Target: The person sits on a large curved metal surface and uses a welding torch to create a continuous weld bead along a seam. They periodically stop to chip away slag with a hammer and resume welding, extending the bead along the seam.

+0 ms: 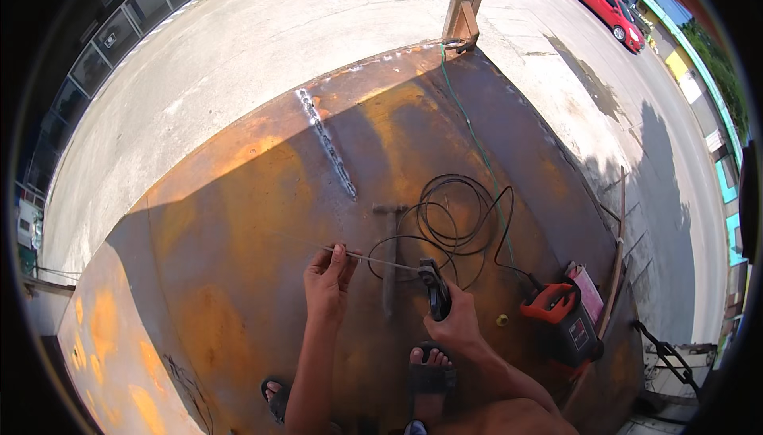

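My left hand pinches a thin welding rod between thumb and fingers, partway along its length. At its right end the rod meets the jaws of a black electrode holder. Wrapped round that holder's handle is my right hand. Both hands are above a rusty steel plate. Just beyond and between them a hammer lies on the plate, its head away from me. Farther off, a pale, dark-spotted weld line runs across the metal.
A red and black welding machine stands at the right, beside a pink packet. Coiled black cable and a thin green cable cross the plate. A post rises at its far corner. A chain hangs lower right.
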Available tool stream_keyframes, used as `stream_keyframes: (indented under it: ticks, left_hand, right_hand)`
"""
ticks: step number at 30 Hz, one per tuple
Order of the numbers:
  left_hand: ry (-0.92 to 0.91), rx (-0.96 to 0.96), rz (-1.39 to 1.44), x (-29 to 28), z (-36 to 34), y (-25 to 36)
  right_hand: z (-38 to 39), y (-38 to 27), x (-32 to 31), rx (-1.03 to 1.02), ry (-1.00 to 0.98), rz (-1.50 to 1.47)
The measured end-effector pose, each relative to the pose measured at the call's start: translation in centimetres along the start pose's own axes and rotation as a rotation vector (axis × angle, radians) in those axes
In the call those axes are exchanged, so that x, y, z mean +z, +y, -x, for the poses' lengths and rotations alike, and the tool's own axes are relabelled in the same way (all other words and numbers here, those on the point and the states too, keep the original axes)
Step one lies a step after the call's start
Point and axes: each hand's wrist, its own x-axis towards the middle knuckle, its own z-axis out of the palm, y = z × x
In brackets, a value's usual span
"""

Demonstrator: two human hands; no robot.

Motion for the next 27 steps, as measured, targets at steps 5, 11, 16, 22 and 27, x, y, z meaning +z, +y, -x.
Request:
stream_keyframes:
  ticks: [5, 11, 16, 22, 27]
  left_hand:
    - [-0.012, -0.002, 0.039, -0.8, -0.1, -0.2]
    - [-0.003, -0.026, -0.003, -1.0, -0.3, 0.0]
    - [-0.042, -0.042, -0.188, -2.1, -1.8, -4.7]
    - [-0.053, 0.361, -1.378, -4.7, -6.5, -14.9]
    - [-0.261, -0.024, -1.33, 4.8, -3.7, -18.2]
  right_hand:
    - [-0.2, -0.9, 0.4, 0.009, 0.017, 0.044]
    - [0.0, 0.0, 0.5, -0.012, -0.029, 0.099]
    - [0.6, 0.1, -1.6, 0.145, -0.093, 0.128]
    - [-0.3, -0.4, -6.5, 0.184, 0.079, -0.351]
    - [2.0, -3.7, -16.7, 0.162, 0.218, -0.143]
